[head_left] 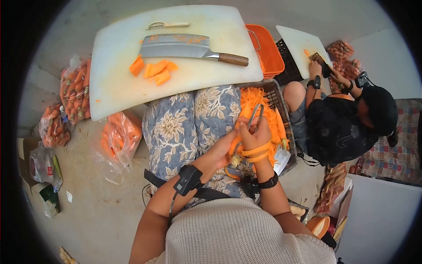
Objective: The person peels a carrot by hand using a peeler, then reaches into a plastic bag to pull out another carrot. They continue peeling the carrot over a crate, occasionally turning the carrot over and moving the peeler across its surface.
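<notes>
Mid-frame, the right hand [256,137] closes around a metal peeler [252,116]; the left hand [222,148] curls around a mostly hidden carrot [236,159].

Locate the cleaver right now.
In the head view, upper left of centre, the cleaver lies on the larger board between the white peeler and the carrot chunks, handle to the right.

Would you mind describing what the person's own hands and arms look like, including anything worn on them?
The left hand and right hand are ungloved. A black boxy device with a small pale marking and thin cable is strapped near the left wrist; a black band circles the right. The beige ribbed-knit top has short sleeves.
</notes>
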`<state>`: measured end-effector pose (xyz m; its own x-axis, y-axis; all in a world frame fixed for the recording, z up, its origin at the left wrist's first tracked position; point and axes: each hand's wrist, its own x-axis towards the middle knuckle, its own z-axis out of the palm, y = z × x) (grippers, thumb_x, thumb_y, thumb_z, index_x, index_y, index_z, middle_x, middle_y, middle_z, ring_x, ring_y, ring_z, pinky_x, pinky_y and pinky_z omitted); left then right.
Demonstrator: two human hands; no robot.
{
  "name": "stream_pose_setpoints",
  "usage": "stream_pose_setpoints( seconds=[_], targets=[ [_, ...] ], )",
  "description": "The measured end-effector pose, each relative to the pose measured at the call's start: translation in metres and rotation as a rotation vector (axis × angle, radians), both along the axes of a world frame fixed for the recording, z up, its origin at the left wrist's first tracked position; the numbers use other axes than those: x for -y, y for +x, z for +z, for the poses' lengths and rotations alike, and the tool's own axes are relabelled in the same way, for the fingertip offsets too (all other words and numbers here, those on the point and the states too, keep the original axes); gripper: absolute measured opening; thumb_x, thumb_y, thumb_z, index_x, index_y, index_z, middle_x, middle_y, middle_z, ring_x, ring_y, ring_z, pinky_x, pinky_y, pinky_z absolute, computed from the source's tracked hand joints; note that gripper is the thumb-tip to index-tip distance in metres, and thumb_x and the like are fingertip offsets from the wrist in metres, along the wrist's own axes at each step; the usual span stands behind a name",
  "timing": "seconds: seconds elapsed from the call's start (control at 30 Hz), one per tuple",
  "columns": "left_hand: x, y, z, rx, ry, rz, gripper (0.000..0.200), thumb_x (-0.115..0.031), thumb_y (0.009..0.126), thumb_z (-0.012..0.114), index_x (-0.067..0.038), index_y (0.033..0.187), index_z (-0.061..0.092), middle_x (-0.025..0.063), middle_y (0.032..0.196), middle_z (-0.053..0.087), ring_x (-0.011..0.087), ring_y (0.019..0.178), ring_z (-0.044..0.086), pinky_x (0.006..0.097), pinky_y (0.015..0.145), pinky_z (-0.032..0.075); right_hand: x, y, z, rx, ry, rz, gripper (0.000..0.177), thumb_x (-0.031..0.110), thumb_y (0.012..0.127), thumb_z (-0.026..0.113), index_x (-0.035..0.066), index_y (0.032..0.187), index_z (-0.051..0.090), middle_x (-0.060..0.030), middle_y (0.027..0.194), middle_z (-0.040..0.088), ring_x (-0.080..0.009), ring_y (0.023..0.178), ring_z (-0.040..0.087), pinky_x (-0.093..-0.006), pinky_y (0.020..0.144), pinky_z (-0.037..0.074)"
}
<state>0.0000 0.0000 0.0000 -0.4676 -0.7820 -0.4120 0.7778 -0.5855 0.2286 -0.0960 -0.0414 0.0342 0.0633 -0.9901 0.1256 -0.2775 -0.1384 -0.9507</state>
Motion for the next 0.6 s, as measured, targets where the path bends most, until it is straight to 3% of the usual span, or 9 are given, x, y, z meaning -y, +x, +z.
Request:
stream_pose_setpoints(
  seconds=[0.07, 0.17, 0.23, 0.4, 0.5, 0.6],
  targets=[
    [0.006, 0.000, 0.003, 0.016, 0.009, -0.010, 0.046, -0.044, 0.086, 0.050, -0.007, 0.113, 0.046, 0.0085, 0.102, 0.057, 0.0237, 0.081, 0.061, 0.0350, 0.061, 0.052, 0.009, -0.005, -0.005, -0.017, 0.010, 0.036, 0.021, 0.004, 0.077, 0.058, 0.004, 0.082, 0.037, -0.0149, 0.077, 0.063, -0.0128, 0.066, 0.060, -0.0199, 0.058, 0.046],
    [-0.007, 0.006, 0.005, 0.069, 0.056, -0.040, 0.046, -0.046, 0.086, 0.049, -0.004, 0.104, 0.047, 0.0116, 0.088, 0.057, 0.0229, 0.069, 0.059, 0.0337, 0.054, 0.050, 0.010, -0.012, 0.008, -0.030, 0.151, 0.003, 0.020, 0.000, 0.079, 0.054, 0.003, 0.088, 0.036, -0.0175, 0.085, 0.062, -0.0174, 0.071, 0.062, -0.0241, 0.061, 0.050],
    [-0.016, 0.006, 0.007, 0.071, 0.067, -0.076, 0.047, -0.047, 0.085, 0.049, -0.003, 0.101, 0.047, 0.0126, 0.083, 0.055, 0.0228, 0.066, 0.058, 0.0329, 0.052, 0.049, 0.038, -0.048, -0.010, 0.159, 0.216, -0.180, 0.024, 0.002, 0.079, 0.054, 0.004, 0.091, 0.034, -0.0177, 0.082, 0.061, -0.0209, 0.072, 0.064, -0.0276, 0.060, 0.052],
    [-0.013, 0.011, 0.005, 0.027, 0.050, -0.097, 0.053, -0.051, 0.084, 0.048, -0.001, 0.098, 0.047, 0.0155, 0.074, 0.054, 0.0226, 0.062, 0.056, 0.0308, 0.050, 0.047, 0.044, -0.082, -0.015, 0.270, 0.272, -0.390, 0.027, 0.002, 0.079, 0.055, 0.004, 0.095, 0.033, -0.0202, 0.089, 0.059, -0.0274, 0.082, 0.063, -0.0324, 0.063, 0.055],
    [-0.011, 0.005, 0.008, 0.020, 0.079, -0.099, 0.054, -0.053, 0.084, 0.046, -0.001, 0.099, 0.047, 0.0149, 0.075, 0.054, 0.0216, 0.061, 0.055, 0.0302, 0.050, 0.047, 0.019, -0.062, -0.012, 0.394, 0.146, -0.293, 0.025, 0.001, 0.079, 0.057, 0.004, 0.089, 0.035, -0.0209, 0.091, 0.059, -0.0248, 0.080, 0.063, -0.0290, 0.064, 0.054],
    [-0.012, 0.009, 0.007, 0.014, 0.094, -0.122, 0.054, -0.054, 0.085, 0.043, -0.003, 0.103, 0.047, 0.0136, 0.077, 0.055, 0.0203, 0.058, 0.054, 0.0292, 0.048, 0.046, -0.005, -0.026, 0.010, 0.281, 0.057, -0.197, 0.024, 0.002, 0.079, 0.057, 0.004, 0.092, 0.037, -0.0174, 0.095, 0.059, -0.0210, 0.085, 0.062, -0.0267, 0.068, 0.050]
  ],
)
